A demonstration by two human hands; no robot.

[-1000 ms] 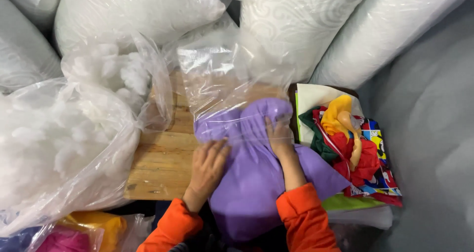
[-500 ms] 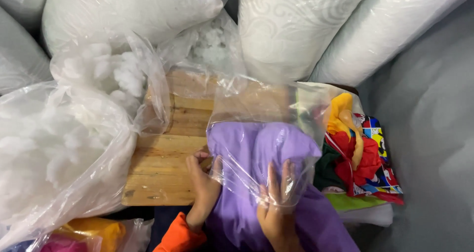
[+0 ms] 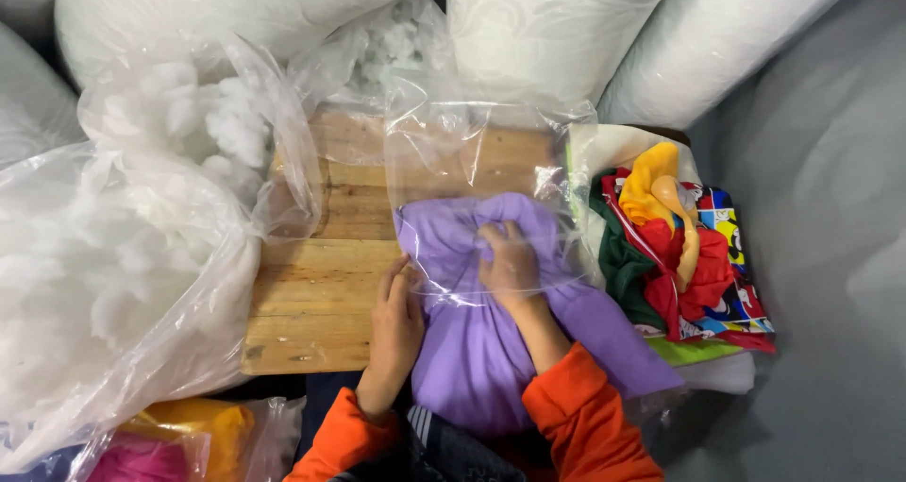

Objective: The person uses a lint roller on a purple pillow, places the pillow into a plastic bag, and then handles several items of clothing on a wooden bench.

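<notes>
Purple cushion sits at the wooden table's near right edge, half inside a clear bag; right hand clenched inside on fabric, left hand gripping its side; thin bag may split if forced

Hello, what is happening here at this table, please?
A person is pushing a purple cloth into a clear plastic bag on a wooden table. The right hand is inside the bag on the cloth; the left hand holds the bag's edge. Bags of white stuffing lie left, colourful fabrics right.
</notes>
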